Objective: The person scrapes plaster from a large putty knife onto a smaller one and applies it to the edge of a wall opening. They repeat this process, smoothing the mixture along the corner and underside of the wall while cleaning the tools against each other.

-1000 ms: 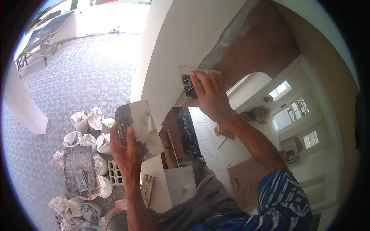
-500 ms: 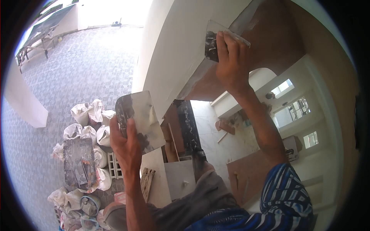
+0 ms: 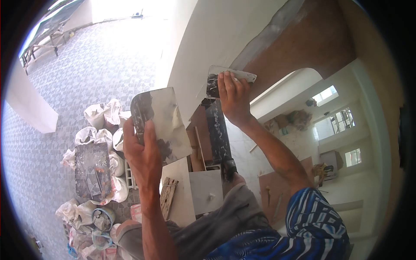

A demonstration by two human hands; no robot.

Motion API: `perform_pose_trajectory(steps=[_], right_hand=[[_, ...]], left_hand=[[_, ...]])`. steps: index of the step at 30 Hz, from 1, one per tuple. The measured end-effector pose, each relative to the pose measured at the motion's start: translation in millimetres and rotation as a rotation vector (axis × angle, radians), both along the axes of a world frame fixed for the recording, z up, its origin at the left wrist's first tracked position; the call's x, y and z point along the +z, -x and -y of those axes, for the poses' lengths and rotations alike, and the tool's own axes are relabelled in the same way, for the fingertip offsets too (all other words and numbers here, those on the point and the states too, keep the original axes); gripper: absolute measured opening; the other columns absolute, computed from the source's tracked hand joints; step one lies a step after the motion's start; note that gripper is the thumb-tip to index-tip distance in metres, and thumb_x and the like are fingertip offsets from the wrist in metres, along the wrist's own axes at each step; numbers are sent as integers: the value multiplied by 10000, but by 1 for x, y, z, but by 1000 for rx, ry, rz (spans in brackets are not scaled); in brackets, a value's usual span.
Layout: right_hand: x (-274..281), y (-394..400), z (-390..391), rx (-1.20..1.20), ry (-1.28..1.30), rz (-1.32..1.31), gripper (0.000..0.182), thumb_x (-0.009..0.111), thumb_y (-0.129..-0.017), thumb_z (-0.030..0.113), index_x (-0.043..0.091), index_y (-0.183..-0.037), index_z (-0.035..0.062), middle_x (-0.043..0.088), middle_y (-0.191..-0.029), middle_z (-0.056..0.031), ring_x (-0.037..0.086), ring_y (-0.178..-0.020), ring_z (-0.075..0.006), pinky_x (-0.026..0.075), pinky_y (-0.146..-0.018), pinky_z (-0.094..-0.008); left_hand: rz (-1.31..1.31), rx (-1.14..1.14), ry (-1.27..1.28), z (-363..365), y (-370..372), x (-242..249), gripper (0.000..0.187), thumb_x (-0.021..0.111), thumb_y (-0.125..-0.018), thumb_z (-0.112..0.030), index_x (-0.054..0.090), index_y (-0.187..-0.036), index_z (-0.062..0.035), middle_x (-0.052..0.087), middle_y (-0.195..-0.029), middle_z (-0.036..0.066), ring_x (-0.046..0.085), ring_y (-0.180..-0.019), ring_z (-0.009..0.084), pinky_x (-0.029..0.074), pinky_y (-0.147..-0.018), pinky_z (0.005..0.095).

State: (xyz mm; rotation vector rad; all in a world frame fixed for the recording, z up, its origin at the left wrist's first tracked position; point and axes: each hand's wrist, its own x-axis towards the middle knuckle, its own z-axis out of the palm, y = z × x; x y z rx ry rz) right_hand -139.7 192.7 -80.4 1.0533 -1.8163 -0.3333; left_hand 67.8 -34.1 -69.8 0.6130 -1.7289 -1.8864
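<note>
My left hand (image 3: 145, 158) is closed around a wide putty knife (image 3: 162, 115), its flat blade facing up with a lump of whitish putty and dark smears. In my right hand (image 3: 235, 99) is a second putty knife (image 3: 212, 86), gripped with fingers bent over its blade. Its edge lies at or very near the lower corner of the white wall (image 3: 216, 32); exact contact is hard to see. A grey, smeared putty strip (image 3: 271, 37) borders the brown surface (image 3: 320, 41) beyond my right hand.
White sacks (image 3: 104, 113) and a stained dark board (image 3: 92, 167) lie on the patterned paving at left, near a bucket (image 3: 103, 219). A bundle of wood (image 3: 168, 197) and a grey tile (image 3: 206, 190) are below my hands. A brown board (image 3: 281, 186) lies on the right-hand floor.
My right hand has come down and leftward along the wall edge with its putty knife, toward the left one. My left hand's putty knife sits slightly higher, and the view has shifted a little.
</note>
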Motion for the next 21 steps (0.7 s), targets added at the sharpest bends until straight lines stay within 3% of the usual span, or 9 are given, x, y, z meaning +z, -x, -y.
perform_pose_trajectory(steps=[4, 7, 8, 10, 12, 14, 16, 17, 21], right_hand=[[-10, -12, -2, 40, -8, 110, 455, 579, -938, 33, 565, -1373, -100, 546, -1401, -198, 541, -1213, -311, 432, -1038, -512], [-13, -33, -16, 158, 20, 511, 434, 577, -947, 0, 576, -1379, -51, 554, -1406, -186, 592, -1136, -304, 461, -1012, -451], [-4, -50, -18, 130, 140, 779, 415, 572, -962, 17, 583, -1374, -34, 583, -1367, -179, 609, -1098, -292, 473, -990, -427], [40, -85, -15, 55, 378, 1323, 377, 563, -992, 49, 595, -1364, 0, 640, -1290, -164, 644, -1022, -269, 497, -944, -379], [65, -94, -23, 40, 461, 1558, 339, 553, -1027, 129, 600, -1345, 24, 702, -1116, -145, 665, -949, -237, 513, -881, -346], [91, -109, -16, -50, 488, 1622, 283, 588, -1029, 148, 635, -1264, -3, 703, -967, -81, 629, -886, -146, 500, -813, -313], [97, -108, -18, 38, 428, 1571, 230, 593, -1032, 92, 678, -1227, 5, 671, -844, 38, 562, -730, -9, 483, -657, -230], [99, -108, -15, 116, 350, 1466, 250, 578, -1011, 30, 688, -1235, 13, 716, -933, -25, 657, -808, -91, 523, -726, -251], [110, -109, -5, 359, 63, 1194, 385, 574, -914, -99, 688, -1260, 23, 724, -1133, -123, 700, -1035, -224, 553, -873, -316]], left_hand=[[-47, -9, -66, -6, -1, 4, 358, 591, -1047, -213, 581, -1275, 62, 678, -1027, 118, 620, -837, 125, 522, -700, 287], [-72, 40, -64, -10, 5, -6, 368, 579, -1054, -240, 575, -1306, 27, 667, -931, 73, 608, -762, 91, 505, -637, 257], [-69, 70, -49, -10, 7, -14, 371, 574, -1057, -254, 573, -1323, 5, 661, -879, 48, 601, -722, 71, 495, -602, 241], [-19, 47, -65, -6, 9, -24, 397, 555, -1064, -235, 551, -1336, 55, 675, -955, 74, 613, -784, 84, 517, -658, 257], [-67, -9, -197, -10, 11, -21, 414, 547, -1067, -231, 538, -1342, 78, 681, -983, 80, 619, -797, 89, 524, -676, 265], [-57, -43, -237, -14, 10, -14, 413, 543, -1068, -217, 526, -1344, 91, 689, -999, 87, 638, -808, 98, 530, -700, 260], [-99, -49, -245, -16, 13, -17, 404, 543, -1068, -214, 528, -1345, 80, 693, -990, 87, 644, -807, 103, 534, -705, 256], [-53, -108, -211, -13, 13, -19, 386, 542, -1068, -209, 543, -1350, 55, 701, -988, 86, 651, -815, 106, 542, -707, 259], [-38, -170, -193, -20, 11, -19, 363, 533, -1072, -208, 567, -1349, 24, 709, -996, 76, 652, -815, 95, 545, -694, 260]])
